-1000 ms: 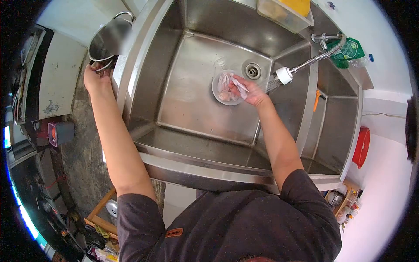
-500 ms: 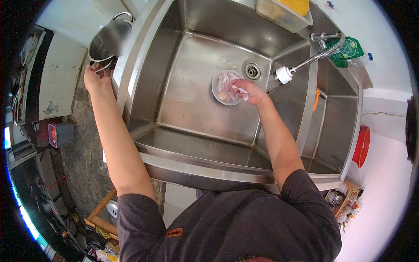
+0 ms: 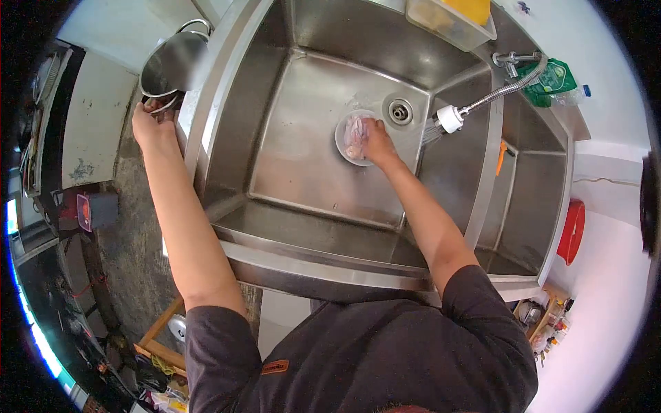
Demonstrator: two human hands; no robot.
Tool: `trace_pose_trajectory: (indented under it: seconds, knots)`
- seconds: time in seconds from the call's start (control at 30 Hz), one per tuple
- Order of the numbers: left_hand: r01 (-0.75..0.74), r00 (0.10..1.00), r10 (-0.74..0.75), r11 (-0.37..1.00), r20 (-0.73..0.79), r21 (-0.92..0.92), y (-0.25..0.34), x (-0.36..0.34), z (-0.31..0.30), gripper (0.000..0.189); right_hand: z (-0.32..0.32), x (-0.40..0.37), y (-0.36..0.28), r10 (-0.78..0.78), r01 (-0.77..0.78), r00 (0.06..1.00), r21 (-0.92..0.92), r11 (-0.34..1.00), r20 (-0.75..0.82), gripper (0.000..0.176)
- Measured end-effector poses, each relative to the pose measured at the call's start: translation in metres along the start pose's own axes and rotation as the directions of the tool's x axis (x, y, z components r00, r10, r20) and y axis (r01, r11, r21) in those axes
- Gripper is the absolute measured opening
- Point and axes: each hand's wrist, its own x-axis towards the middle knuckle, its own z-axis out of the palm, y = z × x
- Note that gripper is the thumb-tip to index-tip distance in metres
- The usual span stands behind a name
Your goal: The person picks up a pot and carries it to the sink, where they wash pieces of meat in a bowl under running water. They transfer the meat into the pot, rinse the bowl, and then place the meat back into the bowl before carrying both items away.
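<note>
In the steel sink (image 3: 310,172) stands a small pale bowl (image 3: 341,141) of raw, pinkish meat pieces (image 3: 355,134). My right hand (image 3: 378,142) reaches into the bowl from its right side, fingers curled down at the meat; what they grip is hidden. My left hand (image 3: 155,118), at the far left, is closed round the lower handle of a metal pot (image 3: 162,72) beside the sink. Water sprays from the white tap head (image 3: 449,120) just right of the bowl.
A drain (image 3: 400,111) lies behind the bowl. A plastic tub (image 3: 454,24) sits on the back rim. Green pouch (image 3: 551,81) and clear bottle lie at the back right. An orange-handled tool (image 3: 501,158) is in the side basin, and a red basin (image 3: 571,232) stands beyond.
My right hand has moved left, from beside the spray with a pale piece in its fingers, down onto the meat in the bowl. My left hand and the pot have stayed put.
</note>
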Motion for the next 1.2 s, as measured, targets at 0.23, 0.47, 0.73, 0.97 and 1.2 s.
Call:
trace_pose_trajectory:
  seconds: [0.23, 0.47, 0.73, 0.97, 1.2]
  knots:
    - [0.002, 1.0, -0.002, 1.0, 0.012, -0.016, 0.002, -0.008, 0.004, 0.023, -0.013, 0.007, -0.004, 0.245, -0.234, 0.953, -0.078, 0.969, 0.177, 0.048]
    - [-0.016, 1.0, 0.016, 1.0, -0.001, -0.025, -0.002, 0.007, -0.001, 0.024, 0.0, 0.003, -0.028, 0.325, -0.262, 0.908, -0.248, 0.933, 0.265, 0.058]
    - [-0.002, 0.999, 0.003, 1.0, 0.033, -0.004, 0.0, -0.002, 0.001, 0.025, -0.036, 0.028, 0.002, 0.189, -0.149, 0.893, -0.127, 0.981, 0.409, 0.054]
    - [-0.004, 1.0, 0.004, 1.0, -0.011, -0.024, -0.002, 0.007, 0.0, 0.024, -0.047, 0.031, 0.002, 0.176, -0.093, 0.962, -0.352, 0.931, 0.211, 0.059]
    - [-0.006, 1.0, 0.006, 1.0, -0.016, 0.031, 0.001, 0.0, 0.001, 0.024, -0.017, 0.018, 0.006, 0.17, -0.042, 0.938, -0.387, 0.921, 0.303, 0.06]
